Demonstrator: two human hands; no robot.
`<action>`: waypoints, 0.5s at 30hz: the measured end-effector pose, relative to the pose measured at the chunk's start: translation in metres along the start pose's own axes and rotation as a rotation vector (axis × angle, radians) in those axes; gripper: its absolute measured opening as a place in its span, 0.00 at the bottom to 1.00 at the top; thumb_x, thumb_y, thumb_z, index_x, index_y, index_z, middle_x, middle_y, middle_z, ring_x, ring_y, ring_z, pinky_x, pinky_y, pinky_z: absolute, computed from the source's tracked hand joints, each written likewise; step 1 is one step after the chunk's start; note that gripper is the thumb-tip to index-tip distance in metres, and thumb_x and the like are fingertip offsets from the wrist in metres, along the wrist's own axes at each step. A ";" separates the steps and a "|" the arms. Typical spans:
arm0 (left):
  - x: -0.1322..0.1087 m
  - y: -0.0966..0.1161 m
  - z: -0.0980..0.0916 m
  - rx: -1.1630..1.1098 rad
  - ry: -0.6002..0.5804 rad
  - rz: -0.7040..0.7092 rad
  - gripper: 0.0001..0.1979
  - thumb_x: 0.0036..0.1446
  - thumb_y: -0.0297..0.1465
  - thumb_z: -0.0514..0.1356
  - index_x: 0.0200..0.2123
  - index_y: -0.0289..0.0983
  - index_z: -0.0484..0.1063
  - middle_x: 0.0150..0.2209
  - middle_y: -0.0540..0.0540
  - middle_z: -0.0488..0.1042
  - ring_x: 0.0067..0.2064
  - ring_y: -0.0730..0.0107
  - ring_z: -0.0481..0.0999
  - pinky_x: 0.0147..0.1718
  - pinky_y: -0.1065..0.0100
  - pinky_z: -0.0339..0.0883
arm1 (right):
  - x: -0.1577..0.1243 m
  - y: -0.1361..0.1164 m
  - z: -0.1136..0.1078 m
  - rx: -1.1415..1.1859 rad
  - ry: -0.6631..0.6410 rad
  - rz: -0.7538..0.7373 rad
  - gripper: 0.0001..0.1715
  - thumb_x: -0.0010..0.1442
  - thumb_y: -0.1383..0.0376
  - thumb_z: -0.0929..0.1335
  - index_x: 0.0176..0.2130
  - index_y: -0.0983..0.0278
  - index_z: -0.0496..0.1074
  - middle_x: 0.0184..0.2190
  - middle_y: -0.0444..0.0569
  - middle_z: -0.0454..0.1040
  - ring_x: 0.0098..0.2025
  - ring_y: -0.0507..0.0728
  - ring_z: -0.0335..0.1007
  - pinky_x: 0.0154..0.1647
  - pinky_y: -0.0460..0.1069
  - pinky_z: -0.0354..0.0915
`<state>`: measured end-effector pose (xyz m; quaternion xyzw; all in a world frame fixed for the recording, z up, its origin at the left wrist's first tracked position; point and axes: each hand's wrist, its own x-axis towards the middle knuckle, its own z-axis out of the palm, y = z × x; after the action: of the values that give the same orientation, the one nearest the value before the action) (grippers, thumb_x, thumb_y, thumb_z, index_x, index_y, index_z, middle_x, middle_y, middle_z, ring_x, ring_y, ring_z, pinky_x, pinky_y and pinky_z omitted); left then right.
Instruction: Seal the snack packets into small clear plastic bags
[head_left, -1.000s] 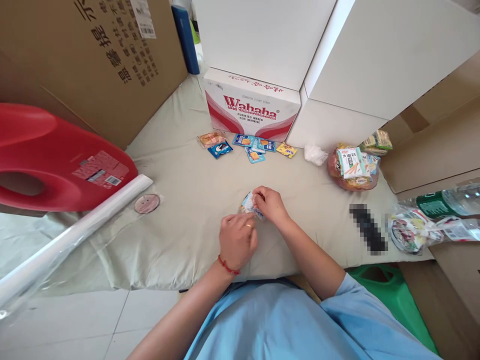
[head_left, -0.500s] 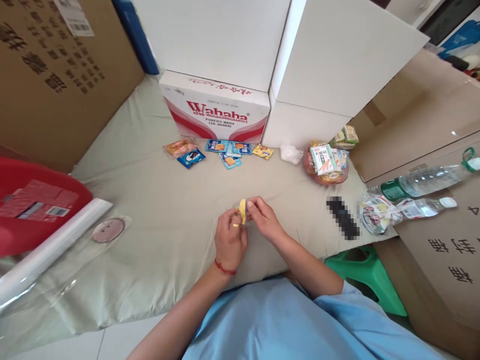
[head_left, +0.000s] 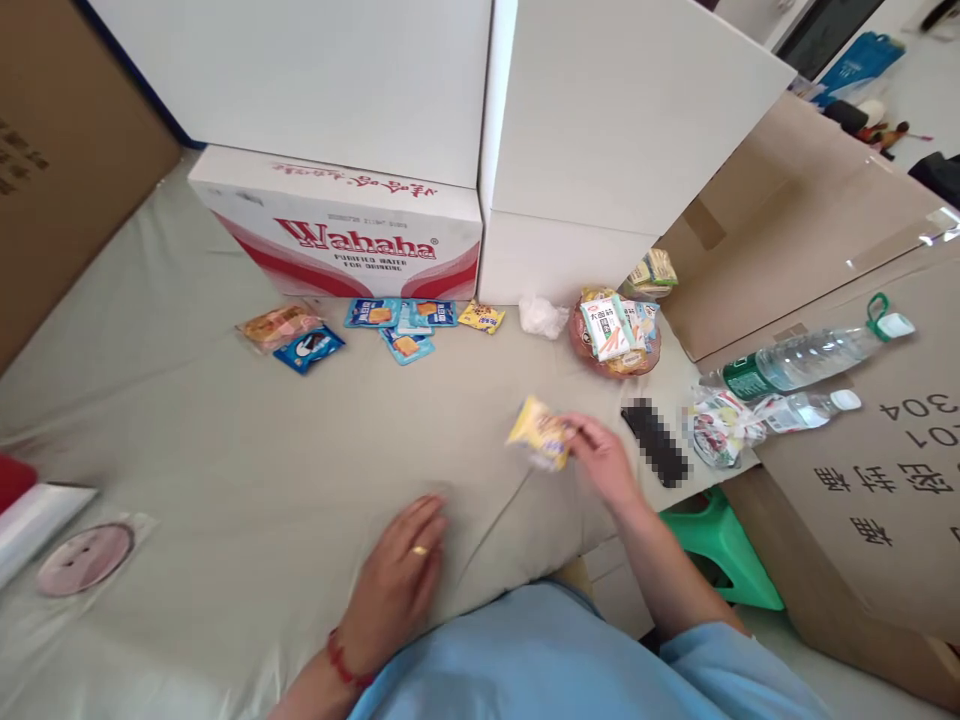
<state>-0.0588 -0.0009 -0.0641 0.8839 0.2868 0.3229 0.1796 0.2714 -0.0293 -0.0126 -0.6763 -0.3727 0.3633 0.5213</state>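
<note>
My right hand (head_left: 600, 455) pinches the right edge of a small yellow snack packet (head_left: 540, 433), held over the pale cloth-covered surface (head_left: 300, 470). The packet is slightly blurred, and its print cannot be read. Lower and to the left, my left hand (head_left: 401, 565) rests on the cloth, palm down, fingers stretched out with nothing visible in them. A ring is on one finger and a red cord circles the wrist. Farther back lie another yellow packet (head_left: 481, 317), several light blue snack packets (head_left: 405, 318) and a dark blue packet (head_left: 309, 348).
A Wahaha water carton (head_left: 360, 245) and white boxes (head_left: 570, 130) stand behind the packets. On the right are a round snack pile (head_left: 615, 335), a pixelated black object (head_left: 654, 443), and plastic bottles (head_left: 817, 350). A green stool (head_left: 727, 550) stands below the edge.
My hands have parted. The right hand has moved right with the yellow packet, while the left has dropped down and left onto the cloth. The view has shifted to the right.
</note>
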 end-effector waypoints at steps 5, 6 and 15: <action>-0.053 -0.024 -0.033 0.226 0.024 -0.163 0.08 0.68 0.27 0.56 0.47 0.38 0.73 0.51 0.38 0.78 0.53 0.55 0.79 0.53 0.55 0.73 | 0.109 -0.039 -0.119 0.139 0.553 -0.297 0.20 0.57 0.56 0.74 0.48 0.60 0.76 0.45 0.50 0.79 0.44 0.58 0.77 0.43 0.54 0.75; -0.060 -0.025 -0.034 0.252 0.024 -0.171 0.09 0.68 0.27 0.56 0.49 0.38 0.73 0.52 0.37 0.78 0.53 0.54 0.79 0.53 0.54 0.73 | 0.132 -0.042 -0.136 0.143 0.597 -0.318 0.19 0.56 0.57 0.74 0.47 0.61 0.75 0.44 0.50 0.78 0.42 0.57 0.76 0.42 0.54 0.75; -0.085 -0.024 -0.022 0.398 -0.027 -0.110 0.23 0.65 0.27 0.57 0.63 0.33 0.66 0.58 0.29 0.76 0.57 0.44 0.79 0.60 0.47 0.69 | 0.214 -0.024 -0.144 -0.890 0.522 -0.041 0.21 0.63 0.63 0.64 0.50 0.64 0.81 0.43 0.57 0.80 0.48 0.65 0.75 0.55 0.61 0.69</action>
<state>-0.1361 -0.0323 -0.1002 0.8891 0.3904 0.2378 0.0228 0.4931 0.1014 0.0164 -0.8933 -0.3617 -0.0217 0.2660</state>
